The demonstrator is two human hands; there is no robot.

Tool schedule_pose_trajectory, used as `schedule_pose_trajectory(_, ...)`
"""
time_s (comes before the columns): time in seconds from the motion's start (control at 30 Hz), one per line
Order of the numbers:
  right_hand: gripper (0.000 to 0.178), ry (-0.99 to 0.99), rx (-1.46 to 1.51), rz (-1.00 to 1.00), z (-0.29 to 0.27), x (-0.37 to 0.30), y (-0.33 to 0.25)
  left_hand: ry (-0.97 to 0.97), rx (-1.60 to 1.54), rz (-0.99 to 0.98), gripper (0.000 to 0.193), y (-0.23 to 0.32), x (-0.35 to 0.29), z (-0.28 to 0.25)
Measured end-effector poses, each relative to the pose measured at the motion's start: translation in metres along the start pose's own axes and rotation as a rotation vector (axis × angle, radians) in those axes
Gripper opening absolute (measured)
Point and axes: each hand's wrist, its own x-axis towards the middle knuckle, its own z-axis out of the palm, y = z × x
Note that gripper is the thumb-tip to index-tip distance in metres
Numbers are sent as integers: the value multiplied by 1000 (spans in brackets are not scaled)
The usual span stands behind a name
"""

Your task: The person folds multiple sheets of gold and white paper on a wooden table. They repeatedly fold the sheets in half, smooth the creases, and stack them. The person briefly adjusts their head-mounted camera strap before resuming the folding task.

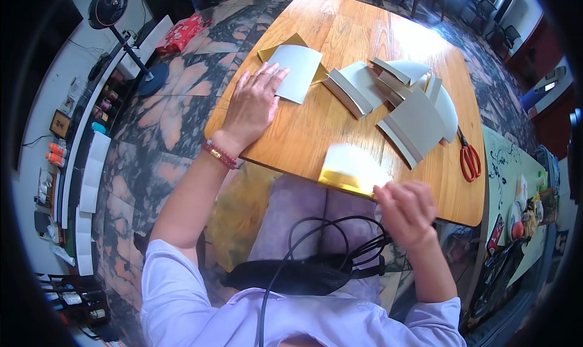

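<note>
My left hand (255,104) lies with its fingers stretched over the left edge of a pale grey card (300,73). Under that card, gold sheets (320,75) stick out at the sides. At the table's front edge my right hand (408,210), blurred by motion, pinches the corner of a gold-edged sheet (341,180), whose upper face is washed out by glare. Several pale folded cards (415,122) with bent edges lie in a loose heap at the right. Beside them, near the right edge, rest red-handled scissors (469,161).
The wooden table (340,28) has rounded corners. A black bag (291,277) with looped black cables (322,222) sits on my lap. On the right stands a pale green table (507,158) with assorted items. A fan (152,78) stands on the floor at the left.
</note>
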Motion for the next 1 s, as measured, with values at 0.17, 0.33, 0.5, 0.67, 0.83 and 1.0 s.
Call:
schedule_pose_trajectory(0.17, 32, 249, -484, -61, -33, 54, 49, -65, -29, -8, 49, -3, 2, 6)
schedule_pose_trajectory(0.33, 52, -139, -465, 273, 14, 61, 83, 25, -30, 60, 36, -3, -6, 3)
schedule_pose_trajectory(0.5, 71, -179, -37, 405, 35, 26, 40, 160, -275, 11, 31, 32, -32, -33)
schedule_pose_trajectory(0.67, 73, 3, 488, 723, 40, 32, 30, 111, -692, -281, 19, 59, -59, -66)
schedule_pose_trajectory(0.83, 46, -92, 740, 920, 53, 37, 18, 50, -1158, -608, 17, 65, -63, -71)
schedule_pose_trajectory(1.0, 18, -216, 708, 869, 84, 42, 38, -109, -1502, -756, 18, 48, -75, -59)
